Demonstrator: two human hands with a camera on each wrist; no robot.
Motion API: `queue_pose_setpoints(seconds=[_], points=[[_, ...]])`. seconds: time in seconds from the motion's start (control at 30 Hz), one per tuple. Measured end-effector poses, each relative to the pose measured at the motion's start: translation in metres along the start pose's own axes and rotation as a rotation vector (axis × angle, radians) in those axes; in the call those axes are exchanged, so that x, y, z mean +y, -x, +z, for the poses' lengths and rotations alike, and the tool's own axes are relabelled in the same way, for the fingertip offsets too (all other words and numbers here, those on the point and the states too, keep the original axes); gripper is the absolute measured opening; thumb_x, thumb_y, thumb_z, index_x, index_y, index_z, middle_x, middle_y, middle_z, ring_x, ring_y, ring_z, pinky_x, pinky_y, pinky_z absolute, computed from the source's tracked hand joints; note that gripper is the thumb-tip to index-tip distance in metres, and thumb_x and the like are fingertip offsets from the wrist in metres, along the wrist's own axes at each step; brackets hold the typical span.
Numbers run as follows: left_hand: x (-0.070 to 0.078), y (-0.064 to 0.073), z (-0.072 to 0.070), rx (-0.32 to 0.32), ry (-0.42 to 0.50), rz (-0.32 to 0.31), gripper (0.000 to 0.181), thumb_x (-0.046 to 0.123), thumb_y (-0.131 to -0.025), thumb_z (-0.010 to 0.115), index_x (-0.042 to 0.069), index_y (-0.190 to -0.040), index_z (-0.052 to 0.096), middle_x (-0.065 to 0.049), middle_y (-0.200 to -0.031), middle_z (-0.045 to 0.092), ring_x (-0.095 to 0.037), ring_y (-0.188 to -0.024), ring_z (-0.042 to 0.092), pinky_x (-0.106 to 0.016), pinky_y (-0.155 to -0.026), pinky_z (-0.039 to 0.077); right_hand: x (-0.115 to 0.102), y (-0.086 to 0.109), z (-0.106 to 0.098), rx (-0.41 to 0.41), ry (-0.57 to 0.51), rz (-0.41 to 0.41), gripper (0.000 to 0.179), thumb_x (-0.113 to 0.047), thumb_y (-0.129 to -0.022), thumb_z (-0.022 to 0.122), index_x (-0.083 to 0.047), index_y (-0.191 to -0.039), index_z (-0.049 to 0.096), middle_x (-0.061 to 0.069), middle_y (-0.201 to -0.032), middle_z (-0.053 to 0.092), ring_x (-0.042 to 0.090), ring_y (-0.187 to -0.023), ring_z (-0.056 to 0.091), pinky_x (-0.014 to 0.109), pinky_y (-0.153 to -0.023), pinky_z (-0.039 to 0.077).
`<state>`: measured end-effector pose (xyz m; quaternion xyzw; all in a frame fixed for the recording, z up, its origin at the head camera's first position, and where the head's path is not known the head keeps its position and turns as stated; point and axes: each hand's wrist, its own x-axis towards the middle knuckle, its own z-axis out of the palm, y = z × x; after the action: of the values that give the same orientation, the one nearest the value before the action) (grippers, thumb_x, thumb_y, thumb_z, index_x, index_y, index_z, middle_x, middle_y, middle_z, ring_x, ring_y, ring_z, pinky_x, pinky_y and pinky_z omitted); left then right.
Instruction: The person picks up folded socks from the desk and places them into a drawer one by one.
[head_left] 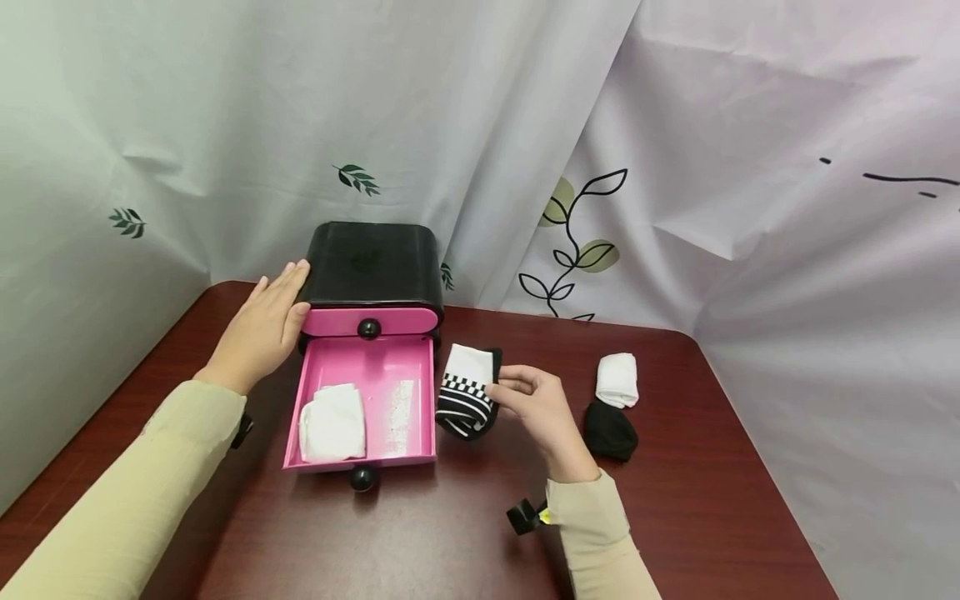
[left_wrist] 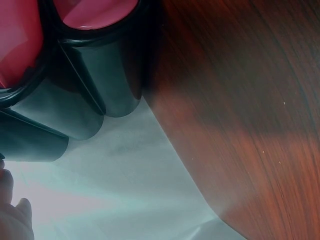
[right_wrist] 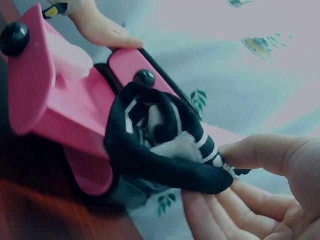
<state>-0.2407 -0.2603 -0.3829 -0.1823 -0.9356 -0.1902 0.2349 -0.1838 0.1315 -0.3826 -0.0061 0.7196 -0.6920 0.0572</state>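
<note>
Between the thumb and fingers of my right hand (head_left: 536, 412) I pinch a folded black-and-white patterned sock (head_left: 467, 392), held just right of the open pink drawer (head_left: 405, 358). In the right wrist view, the rolled end of the sock (right_wrist: 165, 145) faces the camera. My left hand (head_left: 262, 325) rests with straight fingers against the left side of the black drawer box (head_left: 375, 262). Inside the drawer, on its left, lies a folded white sock bundle (head_left: 332, 422). Only part of the left hand (left_wrist: 12, 210) shows in the left wrist view.
To the right on the brown table (head_left: 465, 533) lie a folded white bundle (head_left: 617, 380) and a black bundle (head_left: 610, 431), touching each other. The upper drawer front (head_left: 405, 320) is closed. A pale curtain (head_left: 480, 125) hangs behind the table.
</note>
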Motion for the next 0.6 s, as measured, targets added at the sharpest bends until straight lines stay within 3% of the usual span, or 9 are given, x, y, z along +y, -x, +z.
queue_pose_setpoints(seconds=[0.1, 0.37, 0.6], points=[[0.000, -0.001, 0.000, -0.002, -0.002, -0.001, 0.061, 0.033, -0.110, 0.038, -0.002, -0.158, 0.026, -0.023, -0.161, 0.031, -0.036, -0.152, 0.025, -0.047, -0.126, 0.008, -0.001, -0.002, 0.011, -0.021, 0.004, -0.013, 0.029, 0.000, -0.085, 0.074, 0.008, -0.113, 0.070, 0.011, -0.092, 0.074, 0.010, -0.077, 0.068, 0.044, -0.076, 0.061], [0.000, -0.001, 0.000, -0.004, -0.003, -0.003, 0.061, 0.033, -0.110, 0.038, -0.002, -0.158, 0.026, -0.023, -0.161, 0.031, -0.036, -0.152, 0.025, -0.047, -0.126, 0.008, 0.000, -0.006, 0.039, -0.076, 0.003, -0.042, 0.032, -0.001, -0.085, 0.075, 0.010, -0.114, 0.068, 0.016, -0.094, 0.075, 0.010, -0.078, 0.069, 0.038, -0.074, 0.062], [0.001, 0.000, 0.000, -0.002, 0.002, -0.004, 0.061, 0.033, -0.110, 0.038, -0.002, -0.158, 0.026, -0.023, -0.161, 0.031, -0.036, -0.152, 0.024, -0.046, -0.126, 0.007, 0.003, -0.009, 0.062, -0.072, 0.144, -0.082, 0.032, -0.007, -0.084, 0.078, 0.005, -0.113, 0.072, 0.013, -0.092, 0.075, 0.011, -0.080, 0.069, 0.027, -0.072, 0.058]])
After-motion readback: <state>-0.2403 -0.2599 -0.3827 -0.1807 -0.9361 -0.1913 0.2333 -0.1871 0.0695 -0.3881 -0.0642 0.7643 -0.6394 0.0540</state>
